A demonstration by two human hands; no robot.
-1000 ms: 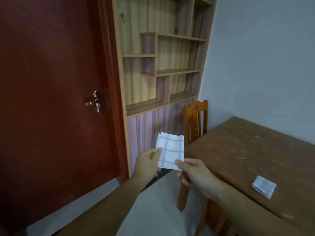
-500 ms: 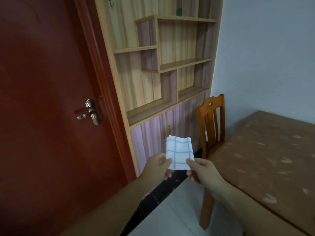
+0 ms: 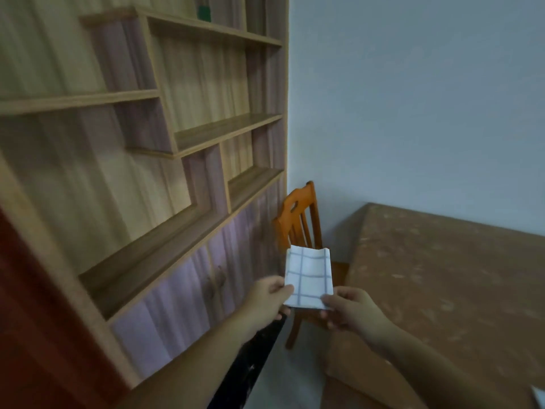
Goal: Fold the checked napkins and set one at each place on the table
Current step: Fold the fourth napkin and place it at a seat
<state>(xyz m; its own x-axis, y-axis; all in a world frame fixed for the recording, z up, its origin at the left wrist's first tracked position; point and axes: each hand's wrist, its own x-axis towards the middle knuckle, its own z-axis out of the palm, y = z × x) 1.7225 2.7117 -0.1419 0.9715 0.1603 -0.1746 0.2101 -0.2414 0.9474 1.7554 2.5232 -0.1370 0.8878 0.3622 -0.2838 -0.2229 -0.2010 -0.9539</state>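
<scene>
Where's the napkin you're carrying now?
Head view, lower centre: napkin pinched between left hand and right hand, in front of the chair, left of the table.

There are two bare hands, the left hand (image 3: 267,299) and the right hand (image 3: 351,311), one folded white napkin with grey-blue checks (image 3: 309,276), one orange wooden chair (image 3: 298,214), one brown mottled table (image 3: 442,276), one light wooden shelf unit (image 3: 206,128), one dark red door (image 3: 29,335) and one small green object (image 3: 203,13).
</scene>
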